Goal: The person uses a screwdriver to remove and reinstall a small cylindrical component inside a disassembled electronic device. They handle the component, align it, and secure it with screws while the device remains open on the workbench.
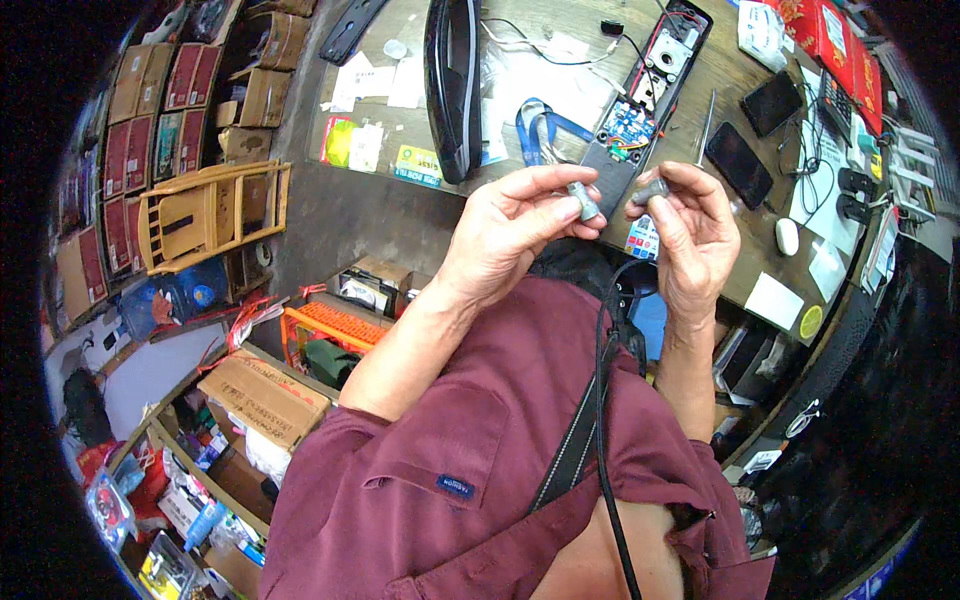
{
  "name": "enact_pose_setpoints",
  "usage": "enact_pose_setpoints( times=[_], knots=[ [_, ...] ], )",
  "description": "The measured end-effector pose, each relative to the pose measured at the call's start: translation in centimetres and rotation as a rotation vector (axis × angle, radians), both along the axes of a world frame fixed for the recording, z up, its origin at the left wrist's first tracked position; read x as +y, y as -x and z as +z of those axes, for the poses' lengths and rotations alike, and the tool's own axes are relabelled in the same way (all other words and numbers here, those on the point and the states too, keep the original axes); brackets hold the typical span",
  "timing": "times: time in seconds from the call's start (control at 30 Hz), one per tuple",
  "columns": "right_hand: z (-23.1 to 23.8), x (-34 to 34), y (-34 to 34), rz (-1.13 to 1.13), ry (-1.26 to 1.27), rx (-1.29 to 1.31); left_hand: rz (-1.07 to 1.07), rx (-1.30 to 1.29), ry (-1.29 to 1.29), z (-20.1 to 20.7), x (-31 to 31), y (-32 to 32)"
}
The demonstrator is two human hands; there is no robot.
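My left hand [520,225] pinches a small grey cylindrical part [583,203] between thumb and fingers. A similar short grey cylinder [650,191] is gripped in my right hand [695,225], a little apart from the first. Both hands are raised in front of the table's near edge; what exactly the parts are is too small to tell. Just beyond them lies an opened long black housing [592,165], with a blue circuit board [628,125] and thin wires showing inside. A glossy black curved shell [455,90] lies to the left of it.
Blue lanyard [540,125], cables and paper scraps lie on the wooden table [385,45]. To the right are two black phones [738,163], a screwdriver-like rod [709,120] and a white mouse [787,236]. A wooden folding chair [212,215] and boxes stand at left.
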State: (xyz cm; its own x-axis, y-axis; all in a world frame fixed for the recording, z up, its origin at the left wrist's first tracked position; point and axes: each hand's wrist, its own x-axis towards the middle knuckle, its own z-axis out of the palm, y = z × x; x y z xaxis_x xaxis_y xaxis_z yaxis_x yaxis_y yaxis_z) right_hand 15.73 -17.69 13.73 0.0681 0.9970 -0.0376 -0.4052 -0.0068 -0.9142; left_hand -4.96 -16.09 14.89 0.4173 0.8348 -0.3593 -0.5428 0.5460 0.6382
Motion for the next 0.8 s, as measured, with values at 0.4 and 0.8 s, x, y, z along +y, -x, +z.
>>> enact_pose_setpoints(
  times=[0.4, 0.8],
  knots=[
    [2.0, -1.6, 10.7, -0.121, -0.167, -0.039, 0.016, 0.054, -0.213, 2.4, -0.5, 7.1],
    [2.5, -2.1, 16.0, -0.058, -0.219, -0.082, 0.118, 0.143, -0.327, 3.3, -1.4, 11.9]
  ],
)
